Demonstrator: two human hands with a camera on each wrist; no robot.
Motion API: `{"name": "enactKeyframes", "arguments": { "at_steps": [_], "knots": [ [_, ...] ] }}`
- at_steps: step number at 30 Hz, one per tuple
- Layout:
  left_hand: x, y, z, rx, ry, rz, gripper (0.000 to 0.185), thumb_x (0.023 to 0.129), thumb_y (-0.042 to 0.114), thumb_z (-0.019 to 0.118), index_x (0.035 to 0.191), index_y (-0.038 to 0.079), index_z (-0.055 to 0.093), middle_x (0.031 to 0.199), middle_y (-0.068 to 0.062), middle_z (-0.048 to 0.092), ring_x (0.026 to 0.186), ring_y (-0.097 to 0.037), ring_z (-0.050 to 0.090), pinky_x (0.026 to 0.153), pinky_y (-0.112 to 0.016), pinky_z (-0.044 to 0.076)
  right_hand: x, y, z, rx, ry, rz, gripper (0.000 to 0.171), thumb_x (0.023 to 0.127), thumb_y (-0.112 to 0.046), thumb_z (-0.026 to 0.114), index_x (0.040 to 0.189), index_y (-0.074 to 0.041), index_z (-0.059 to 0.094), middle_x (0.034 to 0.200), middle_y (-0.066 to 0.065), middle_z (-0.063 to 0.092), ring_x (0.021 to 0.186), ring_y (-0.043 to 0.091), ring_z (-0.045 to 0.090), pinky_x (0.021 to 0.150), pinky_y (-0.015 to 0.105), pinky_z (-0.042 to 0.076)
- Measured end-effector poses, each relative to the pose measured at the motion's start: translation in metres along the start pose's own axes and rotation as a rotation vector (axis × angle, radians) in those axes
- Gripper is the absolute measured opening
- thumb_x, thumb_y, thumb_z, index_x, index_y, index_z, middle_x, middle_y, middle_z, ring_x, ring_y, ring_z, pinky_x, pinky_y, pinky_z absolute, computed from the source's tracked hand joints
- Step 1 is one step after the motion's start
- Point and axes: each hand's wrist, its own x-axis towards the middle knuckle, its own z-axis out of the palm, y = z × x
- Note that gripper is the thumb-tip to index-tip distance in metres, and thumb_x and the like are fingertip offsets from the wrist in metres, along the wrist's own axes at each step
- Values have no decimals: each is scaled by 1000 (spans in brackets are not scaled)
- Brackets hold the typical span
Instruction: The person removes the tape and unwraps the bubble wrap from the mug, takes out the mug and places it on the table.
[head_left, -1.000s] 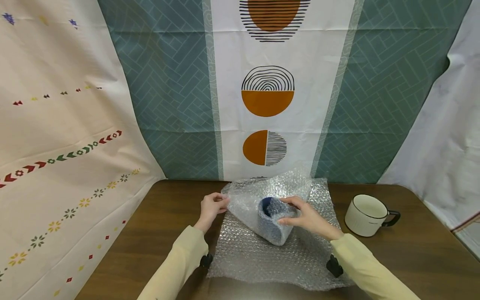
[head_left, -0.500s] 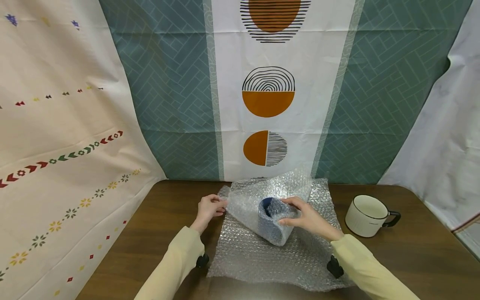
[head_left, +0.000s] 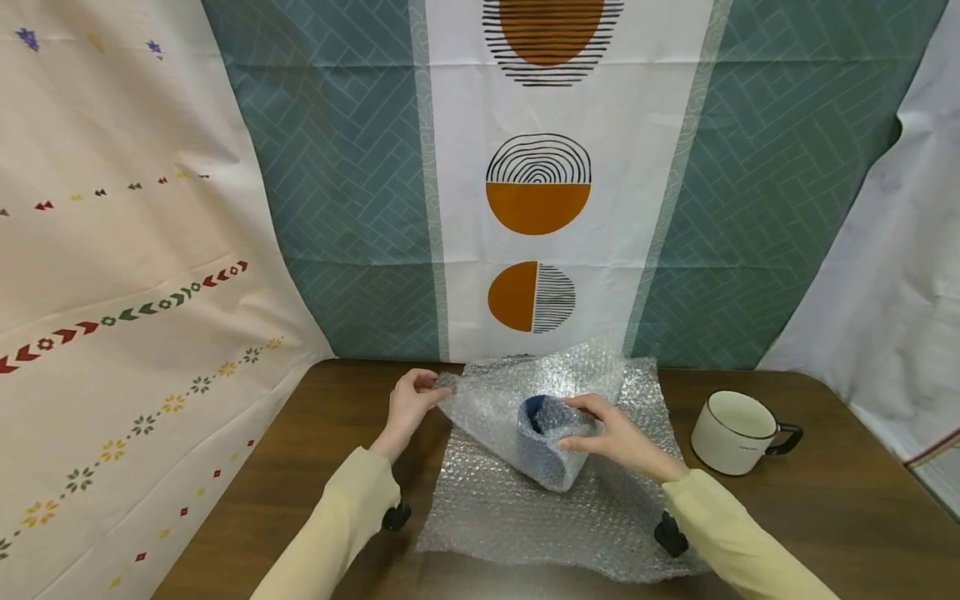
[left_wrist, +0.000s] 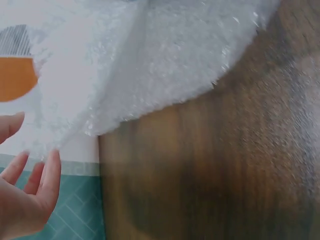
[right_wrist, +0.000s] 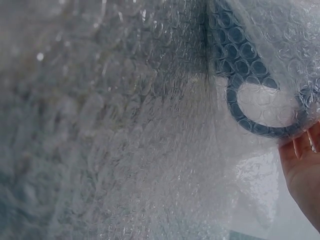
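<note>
A dark blue mug [head_left: 534,451] stands on a sheet of bubble wrap [head_left: 495,521], with part of the sheet folded over its right side and into its mouth. My right hand [head_left: 618,437] grips the covered mug from the right, thumb and fingers at its rim. In the right wrist view the mug's handle [right_wrist: 272,131] shows through the bubbles near the fingers. At the sheet's far left corner is my left hand [head_left: 408,406]. Its thumb and fingers stand apart in the left wrist view, and a fingertip [left_wrist: 54,156] meets the edge of the wrap.
To the right of the sheet, a cream mug [head_left: 731,437] with a dark rim and black handle stands on the brown wooden table [head_left: 262,492]. A patterned curtain [head_left: 360,208] hangs behind the table, and pale cloth [head_left: 112,250] hangs along the left side.
My left hand has moved left and slightly farther from me along the wrap's corner. The right hand and the blue mug have stayed in place.
</note>
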Motion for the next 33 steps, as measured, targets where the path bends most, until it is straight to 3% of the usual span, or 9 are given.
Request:
{"name": "enactKeyframes", "arguments": {
  "at_steps": [5,13,22,28,33],
  "knots": [
    [3,10,0,78,45,108,33,75,10,74,102,-2,59,99,-15,50,91,-30,49,79,-38,42,0,0,1,-13,6,7,65,75,-33,74,128,-4,48,126,12,45,116,33,39,93,51,32],
    [3,29,2,25,5,192,29,77,8,72,102,-1,61,100,-13,53,92,-28,51,79,-38,43,1,-1,1,-17,2,13,65,76,-32,74,128,-4,47,127,11,45,116,33,39,93,50,32],
    [-10,50,13,-82,-158,233,18,78,2,70,96,0,64,93,-10,59,87,-25,55,70,-35,47,-5,-35,-4,3,-12,1,60,78,-14,73,126,8,45,125,23,43,114,41,38,92,54,31],
    [-31,77,20,-106,-291,309,17,80,-2,67,95,-6,62,95,-21,58,89,-33,54,73,-37,47,-6,-38,-5,14,-13,14,60,78,-14,73,126,8,45,125,23,43,115,40,38,93,54,31],
    [-38,82,28,-109,-387,322,22,81,-2,65,101,-9,60,102,-26,55,94,-39,52,77,-40,46,-5,-37,-5,28,-13,12,60,78,-15,73,126,7,45,125,22,43,115,40,38,92,54,31]
  ]
}}
